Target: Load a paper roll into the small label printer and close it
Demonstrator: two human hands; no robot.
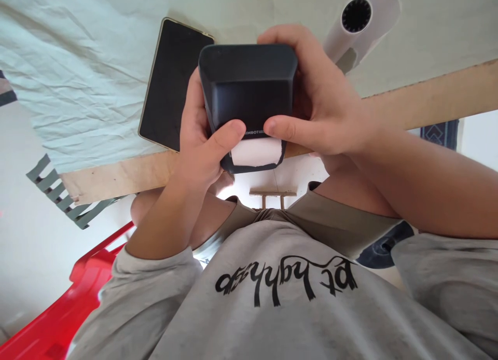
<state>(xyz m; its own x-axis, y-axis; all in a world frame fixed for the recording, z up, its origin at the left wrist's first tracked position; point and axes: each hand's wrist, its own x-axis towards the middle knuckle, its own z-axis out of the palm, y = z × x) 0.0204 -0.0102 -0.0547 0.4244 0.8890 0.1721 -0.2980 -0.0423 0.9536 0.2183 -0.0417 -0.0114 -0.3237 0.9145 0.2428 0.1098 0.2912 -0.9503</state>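
Observation:
Both hands hold a black box-like device (252,98) above the near edge of the table. It has rounded corners, small pale lettering that is partly covered, and a white, curved, paper-like part (257,151) at its near end. My left hand (202,142) wraps its left side, with the thumb pressed on the front near the lettering. Around the right side curls my right hand (322,100), its thumb also resting beside the lettering. The fingers behind the device are hidden.
A dark-screened tablet (173,85) lies on the cloth-covered table (89,80), just left of the device. A white cylindrical object with a black round opening (356,15) is at the upper right. A wooden edge (120,176) borders the table; a red chair (89,282) stands lower left.

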